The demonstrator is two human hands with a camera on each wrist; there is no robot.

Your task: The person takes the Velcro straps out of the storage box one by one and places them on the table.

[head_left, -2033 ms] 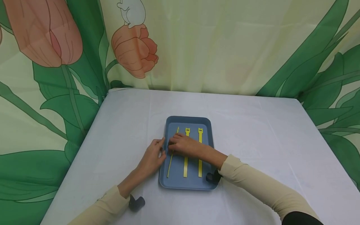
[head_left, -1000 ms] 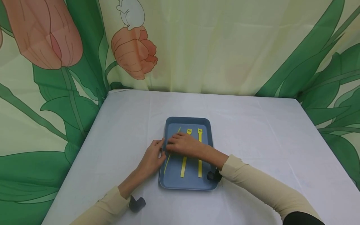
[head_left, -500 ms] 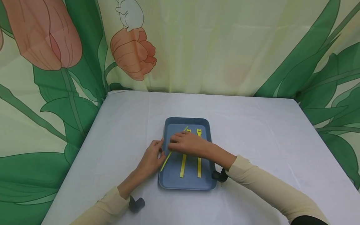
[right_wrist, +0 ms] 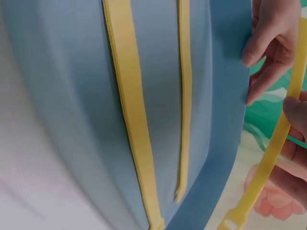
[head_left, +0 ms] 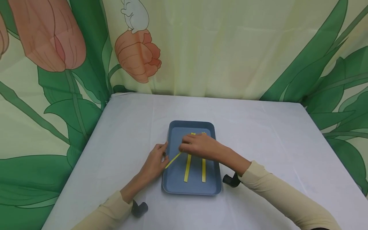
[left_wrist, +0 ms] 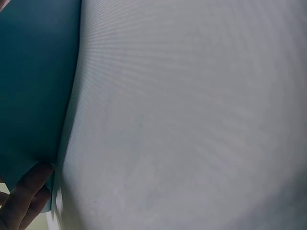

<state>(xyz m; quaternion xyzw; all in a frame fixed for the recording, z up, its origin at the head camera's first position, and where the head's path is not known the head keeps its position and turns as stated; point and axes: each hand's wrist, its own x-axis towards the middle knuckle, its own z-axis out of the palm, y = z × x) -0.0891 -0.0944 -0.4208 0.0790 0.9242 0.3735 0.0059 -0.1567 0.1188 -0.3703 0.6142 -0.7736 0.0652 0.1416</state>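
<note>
In the head view my right hand [head_left: 201,147] is over the blue tray [head_left: 175,188], pinching a yellow hook-and-loop cable tie [head_left: 173,160] that slants down to the left. The right wrist view shows this cable tie [right_wrist: 271,155] raised beside the tray, its slotted head low and the thumb pressed on its strap. Two more yellow cable ties, a middle one [head_left: 187,169] and a right one [head_left: 203,171], lie lengthwise in the tray, their upper parts partly behind my right hand. My left hand [head_left: 154,163] touches the tray's left rim with extended thumb and fingers.
A white cloth [head_left: 258,134] covers the table under the tray. Behind the table hangs a curtain [head_left: 218,48] printed with tulips and leaves. Dark wrist cameras, one on the left [head_left: 140,209] and one on the right [head_left: 231,180], jut out from the sleeves.
My right hand has taken the leftmost cable tie and moved right with it, tilting it more and more. The middle cable tie's lower end has shifted slightly left. My left hand stays at the rim.
</note>
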